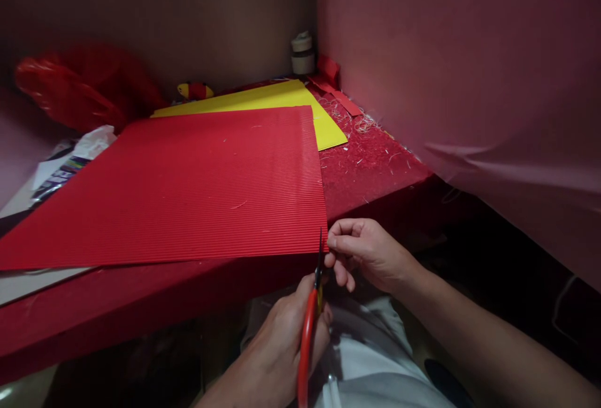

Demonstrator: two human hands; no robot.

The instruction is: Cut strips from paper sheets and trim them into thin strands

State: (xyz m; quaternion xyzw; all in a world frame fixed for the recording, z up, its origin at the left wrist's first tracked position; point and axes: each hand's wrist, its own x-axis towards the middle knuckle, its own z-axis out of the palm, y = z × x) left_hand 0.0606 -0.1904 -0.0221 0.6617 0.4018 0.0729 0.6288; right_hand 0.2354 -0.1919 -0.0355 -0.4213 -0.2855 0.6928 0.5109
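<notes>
A large red corrugated paper sheet [211, 189] lies ridged side up along the table's front edge. My left hand [286, 326] is closed around a pair of scissors [306, 339] with red handles, its dark blades pointing up at the sheet's near right corner. The blade tip overlaps the sheet there in view; whether it is cutting I cannot tell. At that same corner my right hand [369, 248] pinches the edge between thumb and forefinger, other fingers curled below.
Under the red sheet lies a yellow sheet [331, 132]. Thread scraps and red strips [347, 103] litter the red-covered table [366, 176] by the pink wall. A lidded cup [302, 54], a small red-and-yellow object [195, 91] and a red plastic bag [89, 86] stand at the back.
</notes>
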